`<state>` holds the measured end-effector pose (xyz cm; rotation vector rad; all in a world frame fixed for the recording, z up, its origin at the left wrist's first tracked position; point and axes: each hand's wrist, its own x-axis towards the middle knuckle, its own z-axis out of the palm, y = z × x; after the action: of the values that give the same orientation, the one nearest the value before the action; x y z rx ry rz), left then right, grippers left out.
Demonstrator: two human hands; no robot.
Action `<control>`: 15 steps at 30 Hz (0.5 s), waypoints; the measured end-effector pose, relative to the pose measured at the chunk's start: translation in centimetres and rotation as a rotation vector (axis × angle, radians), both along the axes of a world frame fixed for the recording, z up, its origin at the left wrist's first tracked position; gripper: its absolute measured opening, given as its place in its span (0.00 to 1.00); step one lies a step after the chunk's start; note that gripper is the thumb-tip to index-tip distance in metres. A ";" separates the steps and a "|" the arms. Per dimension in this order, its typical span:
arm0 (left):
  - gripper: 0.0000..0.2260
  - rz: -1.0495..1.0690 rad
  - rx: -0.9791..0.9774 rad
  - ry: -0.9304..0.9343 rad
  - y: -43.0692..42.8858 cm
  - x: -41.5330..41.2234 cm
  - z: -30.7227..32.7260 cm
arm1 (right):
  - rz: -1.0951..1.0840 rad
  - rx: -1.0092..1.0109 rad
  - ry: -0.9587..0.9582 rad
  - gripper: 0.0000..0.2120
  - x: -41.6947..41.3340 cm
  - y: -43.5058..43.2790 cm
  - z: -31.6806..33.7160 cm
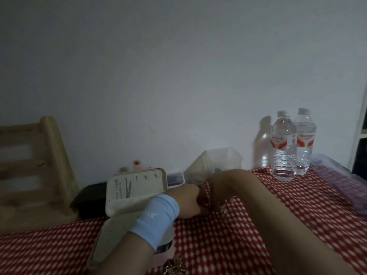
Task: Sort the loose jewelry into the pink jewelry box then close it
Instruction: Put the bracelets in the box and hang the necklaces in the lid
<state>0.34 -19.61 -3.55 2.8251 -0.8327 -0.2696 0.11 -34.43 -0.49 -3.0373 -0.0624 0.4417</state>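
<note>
Head view, dim and soft. Pink jewelry box [111,233] sits open on the red dotted tablecloth [218,245], left of centre, cream inside with a pink edge showing at the near corner. Its lid [139,182] stands upright at the back, with a few thin chains [123,188] hanging on the inner face. Left forearm crosses over the box base, with a light blue wristband [156,217] on it. Left hand [186,199] is just right of the lid, above the cloth, knuckles bunched toward a dark object [202,196] between both hands. Can't tell if it's actually gripping it. Right hand [219,187] is right next to the left, wrist arched, fingers [230,200] pointing down at the cloth. Too blurred to tell whether they pinch anything. Small glinting bit [223,211] lies on the cloth just under those fingertips, can't identify it. Loose gold chain [176,263] is on the cloth at the bottom edge, just beside the box's near corner. At the back against the wall are a clear plastic container [220,160], a small clear case [174,178] and a pink spool [137,165]. A black box [89,199] sits left of the lid. Two water bottles [284,147] stand upright back right, touching each other. Wooden chair [29,165] is far left.
</note>
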 end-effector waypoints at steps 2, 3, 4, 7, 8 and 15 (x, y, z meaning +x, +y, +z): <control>0.17 0.002 -0.096 0.007 0.2 -0.1 -0.1 | 0.054 0.090 0.054 0.06 0.2 -0.3 0.4; 0.16 0.002 -0.144 0.013 0.3 0.0 -0.2 | 0.062 0.146 0.062 0.09 0.4 -0.7 0.5; 0.15 0.004 -0.188 0.026 0.4 0.1 -0.2 | 0.065 0.230 0.051 0.12 0.4 -0.9 0.9; 0.15 0.064 -0.365 0.115 1.0 0.3 -0.1 | 0.052 0.429 0.007 0.11 0.2 -1.3 1.2; 0.15 0.087 -0.419 0.146 1.2 0.4 0.1 | 0.045 0.500 -0.003 0.09 0.1 -1.1 1.2; 0.08 0.102 -0.741 0.373 3.5 0.7 2.2 | 0.074 0.871 -0.069 0.09 -0.4 -1.0 1.7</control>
<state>1.01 -16.14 -1.38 2.0327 -0.5494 -0.3647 -0.31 -35.46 1.17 -2.1930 -0.2866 0.2226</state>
